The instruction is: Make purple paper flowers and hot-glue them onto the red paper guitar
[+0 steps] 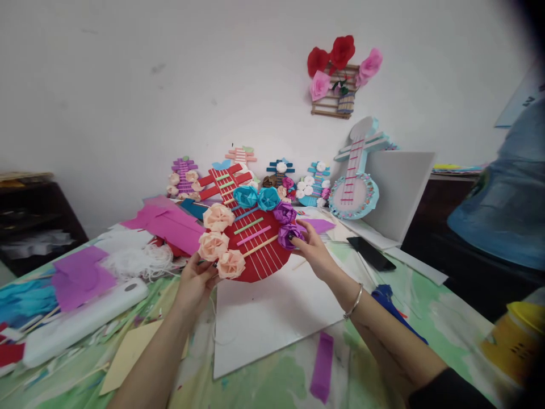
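Both of my hands hold up a red paper craft lute with white strings, coloured strips across its body and a neck with red pegs tilted to the upper left. Peach paper flowers line its left side, blue ones sit at the top and purple ones run down the right. My left hand grips the lower left edge beside the peach flowers. At the right edge my right hand is closed by the lower purple flower, thumb in front. Under the lute lies a white board.
Several smaller craft instruments and a light-blue one stand along the wall. A black phone, blue scissors-like object, purple paper strip, white string, a white elongated device and pink paper lie around the table.
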The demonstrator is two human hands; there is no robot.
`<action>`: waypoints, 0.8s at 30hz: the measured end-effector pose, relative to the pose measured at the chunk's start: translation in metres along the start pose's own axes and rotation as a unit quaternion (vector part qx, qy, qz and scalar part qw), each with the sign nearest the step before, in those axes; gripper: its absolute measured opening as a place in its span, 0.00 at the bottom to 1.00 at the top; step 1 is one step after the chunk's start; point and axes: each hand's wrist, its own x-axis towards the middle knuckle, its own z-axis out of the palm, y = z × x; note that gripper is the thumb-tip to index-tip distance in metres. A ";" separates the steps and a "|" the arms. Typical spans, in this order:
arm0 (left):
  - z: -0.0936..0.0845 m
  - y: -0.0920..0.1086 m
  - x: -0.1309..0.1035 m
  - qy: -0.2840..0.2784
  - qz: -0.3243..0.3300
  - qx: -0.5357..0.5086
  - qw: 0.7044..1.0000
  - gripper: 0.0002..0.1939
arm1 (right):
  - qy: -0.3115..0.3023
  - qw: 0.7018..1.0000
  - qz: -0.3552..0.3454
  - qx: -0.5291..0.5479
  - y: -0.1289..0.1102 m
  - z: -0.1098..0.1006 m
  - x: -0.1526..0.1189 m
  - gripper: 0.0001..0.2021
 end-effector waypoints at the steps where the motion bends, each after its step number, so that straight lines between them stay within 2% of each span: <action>1: 0.000 0.000 0.000 -0.004 0.000 -0.001 1.000 0.29 | 0.003 1.000 -0.004 0.009 0.001 0.001 0.000 0.29; 10: 0.000 0.001 -0.002 0.010 0.010 -0.001 1.000 0.29 | 0.010 0.999 -0.038 0.033 0.003 0.004 -0.002 0.22; 17: -0.001 0.001 0.000 0.019 0.031 -0.006 0.999 0.26 | 0.007 0.997 -0.052 0.052 0.000 0.004 -0.003 0.20; 24: -0.002 0.001 -0.001 0.011 0.038 -0.013 0.999 0.28 | 0.002 0.995 -0.001 0.103 -0.010 0.001 -0.005 0.19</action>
